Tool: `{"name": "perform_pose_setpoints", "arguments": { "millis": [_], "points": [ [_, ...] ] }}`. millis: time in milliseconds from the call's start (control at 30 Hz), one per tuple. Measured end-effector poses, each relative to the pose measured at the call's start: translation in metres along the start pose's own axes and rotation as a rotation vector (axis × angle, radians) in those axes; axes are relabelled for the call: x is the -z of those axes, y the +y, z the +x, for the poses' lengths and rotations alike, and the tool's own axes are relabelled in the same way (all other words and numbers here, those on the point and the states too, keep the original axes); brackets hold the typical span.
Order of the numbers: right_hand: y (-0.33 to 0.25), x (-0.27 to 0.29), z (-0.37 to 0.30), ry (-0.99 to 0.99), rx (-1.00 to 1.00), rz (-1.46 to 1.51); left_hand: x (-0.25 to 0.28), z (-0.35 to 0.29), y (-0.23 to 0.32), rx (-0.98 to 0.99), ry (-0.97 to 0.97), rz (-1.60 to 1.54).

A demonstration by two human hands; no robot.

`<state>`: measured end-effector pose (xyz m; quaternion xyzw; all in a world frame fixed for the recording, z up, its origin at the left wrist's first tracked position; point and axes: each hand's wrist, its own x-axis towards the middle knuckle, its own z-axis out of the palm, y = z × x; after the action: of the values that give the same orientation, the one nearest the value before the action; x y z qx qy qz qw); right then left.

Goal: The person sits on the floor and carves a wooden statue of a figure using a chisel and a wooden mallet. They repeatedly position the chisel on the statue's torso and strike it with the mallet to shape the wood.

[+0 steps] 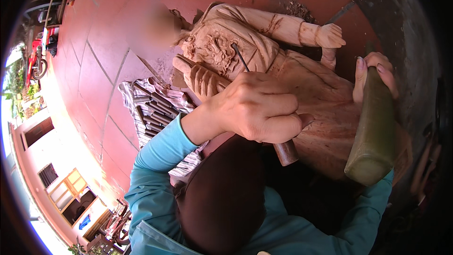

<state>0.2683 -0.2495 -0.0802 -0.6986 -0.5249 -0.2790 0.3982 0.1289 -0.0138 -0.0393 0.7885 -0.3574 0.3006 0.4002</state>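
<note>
A wooden carved figure (306, 89) lies on its back before me, with robe folds, an outstretched arm and a raised relief (219, 54) on its chest. My left hand (257, 108) is closed around a carving chisel (286, 153). The brown handle end sticks out below my fist, and the thin dark shaft slants up to the relief; whether its tip touches the wood I cannot tell. Over the figure's lower part, my right hand (377, 68) grips the narrow end of a green-brown mallet (373, 132), whose thick end points toward me. The mallet is apart from the chisel.
Left of the figure, several dark-handled tools (158, 108) lie on a striped cloth (130, 97). Wood chips (299, 10) are scattered on the red tiled floor (104, 28) beyond it. My dark-covered knee (222, 193) is close below my left hand. A red motorbike (37, 61) stands far left.
</note>
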Motion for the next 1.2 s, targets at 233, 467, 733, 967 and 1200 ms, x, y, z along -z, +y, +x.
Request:
{"name": "perform_pose_setpoints", "arguments": {
  "millis": [233, 467, 733, 967, 1200],
  "points": [
    [-0.005, -0.002, 0.004, 0.029, 0.057, 0.093, 0.008, 0.001, 0.001, -0.065, -0.03, -0.041],
    [-0.011, 0.002, 0.009, -0.035, 0.064, 0.123, -0.001, -0.008, 0.011, -0.089, -0.112, -0.02],
    [-0.005, -0.004, 0.003, 0.008, 0.046, 0.143, 0.008, -0.006, 0.008, -0.059, -0.091, -0.115],
    [-0.006, -0.003, 0.004, -0.013, 0.043, 0.114, 0.015, -0.002, 0.007, -0.035, -0.056, -0.182],
    [-0.007, -0.003, 0.008, -0.051, 0.086, 0.059, 0.022, -0.006, 0.004, -0.05, -0.038, -0.27]
  ]
}}
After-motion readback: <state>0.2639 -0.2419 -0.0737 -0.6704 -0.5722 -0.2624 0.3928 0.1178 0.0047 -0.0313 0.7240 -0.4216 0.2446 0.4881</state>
